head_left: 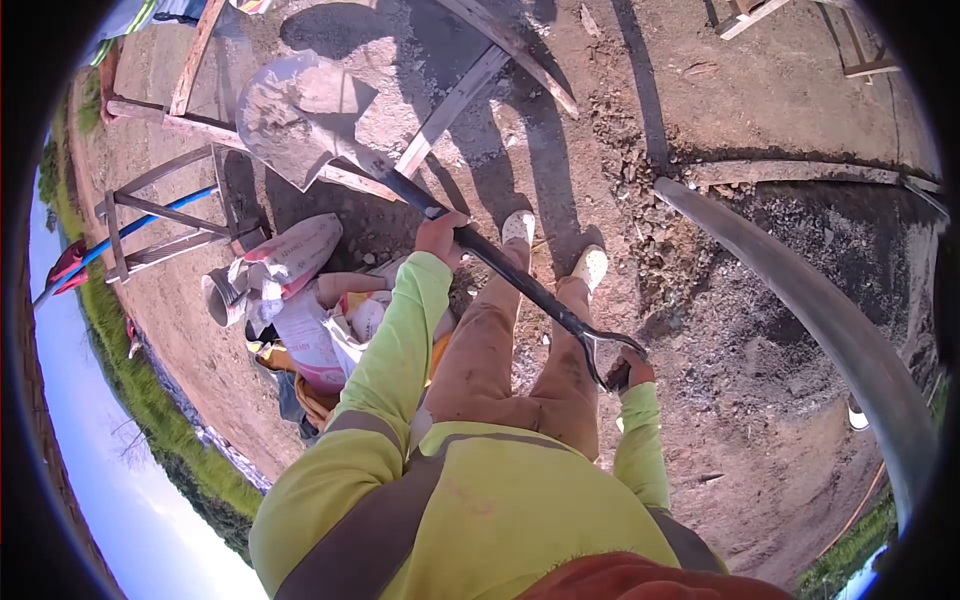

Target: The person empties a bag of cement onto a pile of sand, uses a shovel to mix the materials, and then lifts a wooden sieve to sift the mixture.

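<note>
Two hands clamp the shovel (340,140): the left hand (440,235) wraps the mid-shaft to carry the raised, grey-caked blade, while the right hand (635,370) closes on the D-grip to steer. The blade hangs beyond the sacks (300,265).

Sunlit dirt grnd (760,420), wood frames (160,213), grass (135,375).

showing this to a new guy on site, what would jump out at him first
The shovel stands out, its grey-caked blade at upper left, left hand on the shaft, right hand on the handle. Next come the torn sacks on the dirt, centre left.
</note>
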